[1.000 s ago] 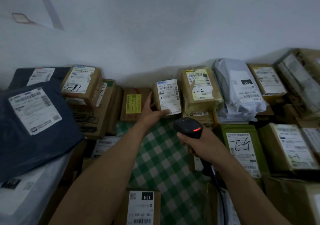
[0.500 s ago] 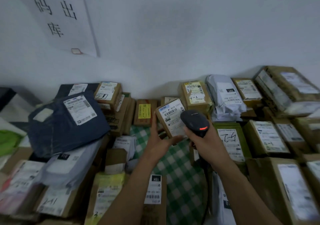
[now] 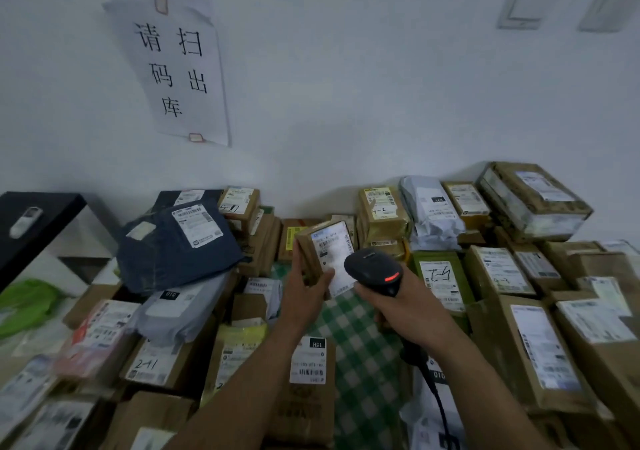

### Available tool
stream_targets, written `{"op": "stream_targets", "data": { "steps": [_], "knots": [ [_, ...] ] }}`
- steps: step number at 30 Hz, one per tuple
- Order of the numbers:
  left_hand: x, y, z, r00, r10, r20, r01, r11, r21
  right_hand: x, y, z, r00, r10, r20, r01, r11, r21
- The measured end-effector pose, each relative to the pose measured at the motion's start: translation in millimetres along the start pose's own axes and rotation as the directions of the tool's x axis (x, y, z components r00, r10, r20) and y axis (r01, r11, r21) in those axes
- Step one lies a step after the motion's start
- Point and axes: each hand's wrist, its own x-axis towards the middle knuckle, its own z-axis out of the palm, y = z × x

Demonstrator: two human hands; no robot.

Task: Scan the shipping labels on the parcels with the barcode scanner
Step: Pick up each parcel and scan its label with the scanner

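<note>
My left hand (image 3: 304,292) grips a small brown parcel (image 3: 320,252) from below and from its left side, lifted over the green checked cloth (image 3: 360,345). Its white shipping label (image 3: 332,257) faces up and toward me. My right hand (image 3: 407,307) holds a black barcode scanner (image 3: 375,271) by the handle, its red light lit. The scanner head sits just right of the parcel and overlaps the label's right edge. A black cable (image 3: 434,397) hangs from the handle.
Labelled parcels crowd all sides: a dark blue bag (image 3: 180,245) at left, brown boxes (image 3: 530,349) at right, a grey bag (image 3: 431,214) at the back. A black table (image 3: 31,217) stands far left. A paper sign (image 3: 176,68) hangs on the white wall.
My left hand picked the small parcel up from the back row and brought it toward me. The scanner came up beside its label. My view tilted up, showing more wall.
</note>
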Motion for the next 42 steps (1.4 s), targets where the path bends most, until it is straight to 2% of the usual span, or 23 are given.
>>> {"op": "stream_targets", "data": {
  "steps": [7,18,23,26,33,36,42],
  "knots": [
    [-8,-12,-14,1.0,-0.015,0.016,0.014,0.999,0.053,-27,-14,9,1.0,0.006,0.028,-0.005,1.0,-0.029],
    [-6,-41,-20,0.998,-0.023,-0.056,0.029,0.995,0.097,-37,-16,17,0.997,-0.007,0.083,0.008,1.0,-0.012],
    [15,-76,-20,0.997,-0.039,-0.073,0.046,0.994,0.102,-36,-16,17,0.994,-0.005,0.109,0.003,1.0,0.016],
    [11,-65,-20,0.996,-0.02,-0.083,0.031,0.991,0.129,-32,-15,17,0.991,-0.015,0.131,0.014,1.0,0.015],
    [20,-62,-16,0.994,-0.081,-0.079,0.086,0.994,0.069,-8,-2,15,0.993,0.012,0.119,-0.012,1.0,0.001],
    [39,-79,-16,0.99,-0.129,-0.053,0.131,0.991,0.029,9,3,13,0.994,0.031,0.104,-0.033,0.999,0.018],
    [92,-55,-15,0.98,-0.197,0.001,0.197,0.98,-0.037,61,5,6,0.997,0.035,0.074,-0.041,0.996,0.08]
  ]
}}
